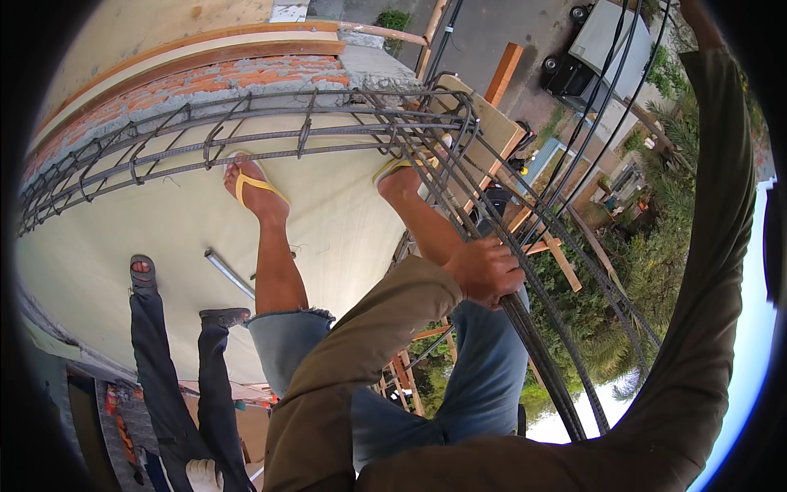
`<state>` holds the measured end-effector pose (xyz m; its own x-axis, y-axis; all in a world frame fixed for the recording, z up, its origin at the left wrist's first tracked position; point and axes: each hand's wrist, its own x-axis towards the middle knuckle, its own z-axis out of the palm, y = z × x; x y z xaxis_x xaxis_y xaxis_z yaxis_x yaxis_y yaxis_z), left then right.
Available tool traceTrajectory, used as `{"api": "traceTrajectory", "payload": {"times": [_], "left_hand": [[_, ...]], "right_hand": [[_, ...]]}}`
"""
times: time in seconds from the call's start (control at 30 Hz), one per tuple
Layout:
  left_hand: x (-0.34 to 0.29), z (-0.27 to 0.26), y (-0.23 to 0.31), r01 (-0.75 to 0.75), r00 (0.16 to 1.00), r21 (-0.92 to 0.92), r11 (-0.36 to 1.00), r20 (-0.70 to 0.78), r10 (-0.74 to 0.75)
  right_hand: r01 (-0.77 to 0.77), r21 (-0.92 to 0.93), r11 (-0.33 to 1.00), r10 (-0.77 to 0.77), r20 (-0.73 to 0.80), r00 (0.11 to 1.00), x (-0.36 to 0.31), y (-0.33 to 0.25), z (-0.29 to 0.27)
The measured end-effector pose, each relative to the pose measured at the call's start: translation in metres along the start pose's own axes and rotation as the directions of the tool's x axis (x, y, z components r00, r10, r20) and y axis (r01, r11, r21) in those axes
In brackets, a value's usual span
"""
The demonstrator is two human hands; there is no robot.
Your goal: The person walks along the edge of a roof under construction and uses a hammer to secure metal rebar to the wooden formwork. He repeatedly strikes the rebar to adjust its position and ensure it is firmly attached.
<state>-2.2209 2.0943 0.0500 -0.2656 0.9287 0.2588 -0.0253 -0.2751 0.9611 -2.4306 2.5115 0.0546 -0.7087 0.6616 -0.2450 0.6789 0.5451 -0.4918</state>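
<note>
My left hand (488, 271) is closed around upright dark steel reinforcing bars (545, 369) at the right of centre. These bars rise from the corner of a rebar cage (303, 131), whose long ribbed bars and square stirrups run leftward along a brick wall edge. My right arm (721, 238) is raised and stretched up along the right side. Only part of my right hand (701, 23) shows at the top right rim, its fingers cut off, so what it holds cannot be told.
A pale formwork panel (180, 238) lies underfoot, with a metal tube (229, 275) on it. Another person in dark trousers (164, 385) stands at the left. Black cables (607, 90) cross at the right, above a drop to a street with a parked truck (602, 57). Timber (502, 74) juts out there.
</note>
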Motion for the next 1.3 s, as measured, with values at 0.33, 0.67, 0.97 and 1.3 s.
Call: {"api": "traceTrajectory", "payload": {"times": [0.33,0.67,0.97,1.3], "left_hand": [[-0.001,0.000,0.003,0.011,1.000,0.104,0.995,0.027,-0.013],[0.000,-0.004,0.003,0.008,1.000,0.031,0.999,-0.006,-0.008],[0.000,0.001,0.011,0.029,0.999,0.031,0.999,0.026,-0.030],[-0.004,0.005,0.000,0.006,1.000,0.027,1.000,0.000,-0.006]], "right_hand": [[-0.403,-0.548,0.733,0.668,0.691,0.275,-0.270,0.125,0.145],[0.118,0.012,0.993,-0.118,0.185,0.976,-0.034,-0.031,-0.013],[-0.535,-0.144,0.833,0.554,0.217,0.804,-0.214,0.126,0.161],[-0.576,0.135,0.806,0.481,0.417,0.771,-0.130,0.052,0.068]]}}
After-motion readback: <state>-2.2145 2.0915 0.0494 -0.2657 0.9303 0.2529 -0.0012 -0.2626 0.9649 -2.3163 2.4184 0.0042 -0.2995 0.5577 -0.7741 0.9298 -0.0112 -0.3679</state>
